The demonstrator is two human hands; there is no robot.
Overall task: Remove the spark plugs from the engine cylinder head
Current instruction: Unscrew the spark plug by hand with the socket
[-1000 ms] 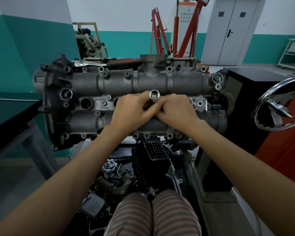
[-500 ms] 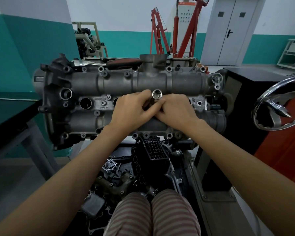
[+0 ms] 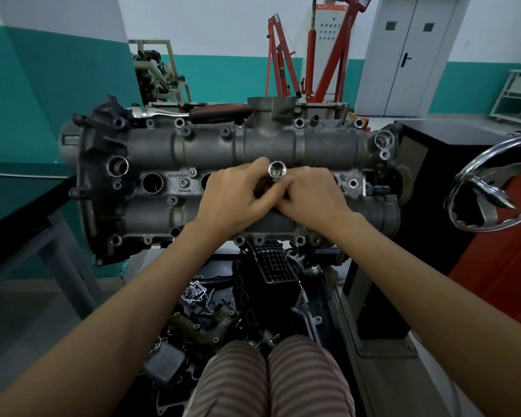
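A grey engine cylinder head (image 3: 283, 152) lies across the stand in front of me, with a row of round plug wells along its middle. One open well (image 3: 152, 183) shows at the left. A shiny metal socket (image 3: 277, 170) stands upright out of a well near the middle. My left hand (image 3: 235, 197) and my right hand (image 3: 312, 195) meet around the socket's shaft, fingers curled on it just below its open top. The well under my hands is hidden.
A ratchet with a dark red handle (image 3: 220, 111) lies on the far edge of the head. A chrome stand wheel (image 3: 494, 188) juts in at the right. Loose engine parts (image 3: 253, 290) fill the tray below. A red engine crane (image 3: 313, 55) stands behind.
The socket's top has shifted slightly right and my left fingers have crept further up and round it. Both hands stay on the socket.
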